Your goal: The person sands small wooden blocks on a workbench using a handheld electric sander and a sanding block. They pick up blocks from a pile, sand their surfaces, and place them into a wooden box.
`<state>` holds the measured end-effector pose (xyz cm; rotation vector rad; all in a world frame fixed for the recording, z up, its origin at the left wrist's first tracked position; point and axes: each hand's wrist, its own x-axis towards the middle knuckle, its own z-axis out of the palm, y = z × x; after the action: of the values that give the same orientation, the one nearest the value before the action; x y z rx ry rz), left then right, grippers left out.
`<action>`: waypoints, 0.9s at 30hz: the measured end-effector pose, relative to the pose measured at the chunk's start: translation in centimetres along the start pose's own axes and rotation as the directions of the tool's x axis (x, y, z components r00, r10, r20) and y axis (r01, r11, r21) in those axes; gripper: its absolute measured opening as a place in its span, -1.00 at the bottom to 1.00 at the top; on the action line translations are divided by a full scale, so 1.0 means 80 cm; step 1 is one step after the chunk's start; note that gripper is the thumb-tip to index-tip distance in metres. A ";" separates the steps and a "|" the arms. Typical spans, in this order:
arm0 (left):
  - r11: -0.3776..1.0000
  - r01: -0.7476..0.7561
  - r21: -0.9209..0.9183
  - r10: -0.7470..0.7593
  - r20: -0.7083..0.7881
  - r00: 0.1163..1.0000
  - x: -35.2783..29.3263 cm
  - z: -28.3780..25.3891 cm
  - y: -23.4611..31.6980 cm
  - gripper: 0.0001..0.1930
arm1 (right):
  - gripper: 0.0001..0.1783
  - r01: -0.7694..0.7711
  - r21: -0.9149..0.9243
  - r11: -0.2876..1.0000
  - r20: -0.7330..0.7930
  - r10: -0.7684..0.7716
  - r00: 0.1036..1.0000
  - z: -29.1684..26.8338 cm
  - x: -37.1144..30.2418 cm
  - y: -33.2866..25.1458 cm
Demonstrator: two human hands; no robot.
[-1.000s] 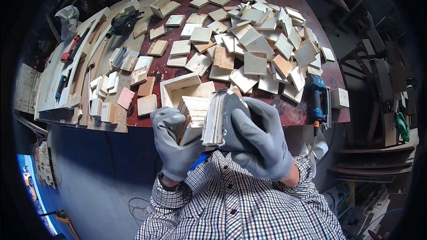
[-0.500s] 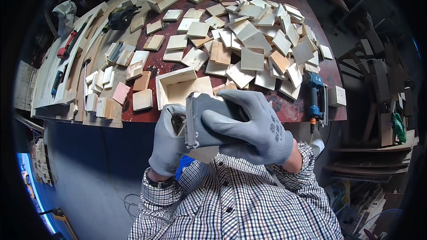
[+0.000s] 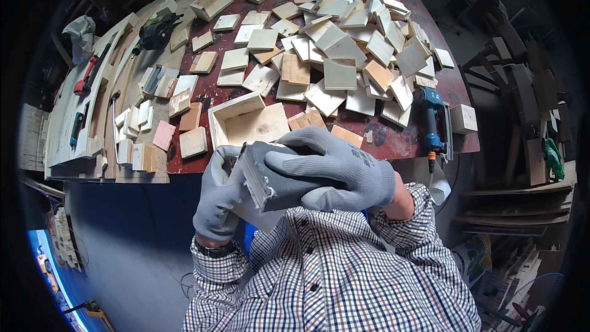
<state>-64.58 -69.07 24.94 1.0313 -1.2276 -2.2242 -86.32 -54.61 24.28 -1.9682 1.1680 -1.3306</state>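
Note:
Both my hands wear grey gloves and meet in front of my chest, just off the near table edge. My right hand (image 3: 341, 169) grips a sanding block (image 3: 276, 185), dark grey with a pale, frayed, layered end. The fingers lie over its top and the thumb along its near side. Under the block, my left hand (image 3: 218, 193) is closed around a pale flat piece of wood (image 3: 254, 215), mostly hidden by block and glove. Just beyond my hands, a box-like wooden piece (image 3: 236, 109) with raised sides rests on the table.
A large heap of square wooden pieces (image 3: 341, 74) covers much of the dark red table (image 3: 399, 147). A blue nail gun (image 3: 432, 120) lies at the right edge. On boards at left are a black power tool (image 3: 158, 31) and a red-handled tool (image 3: 82, 85).
My hands and the sanding block have shifted slightly left, and the block is tilted more. More of the pale wood shows below it. The whole view has shifted a little.

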 end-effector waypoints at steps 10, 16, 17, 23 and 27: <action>0.981 -0.020 -0.193 0.050 0.156 0.987 0.013 -0.047 -0.028 -0.14 | -0.26 -0.204 0.079 0.976 -0.357 0.219 0.908 -0.004 -0.017 -0.001; 0.802 0.202 -0.562 -0.004 0.334 0.943 0.020 -0.027 -0.047 -0.35 | -0.18 -0.181 -0.536 0.825 -0.431 -0.083 0.899 0.036 -0.001 -0.001; 0.813 0.191 -0.550 -0.026 0.293 0.956 0.029 -0.028 -0.054 -0.36 | -0.18 -0.263 -0.492 0.830 -0.468 0.003 0.884 0.030 -0.006 0.011; 0.863 0.094 -0.497 0.142 0.417 0.898 0.053 -0.044 -0.093 -0.28 | -0.24 -0.320 -0.343 0.883 -0.592 0.062 0.804 0.014 -0.005 0.023; 0.930 -0.366 -0.022 0.337 0.444 0.830 0.049 -0.034 -0.093 -0.24 | -0.23 -0.248 -0.399 0.883 -0.420 0.064 0.905 0.044 0.013 0.010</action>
<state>-64.95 -69.08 16.09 0.2715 -1.5381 -2.1867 -83.21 -56.11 22.72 -1.8796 1.9378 -1.5189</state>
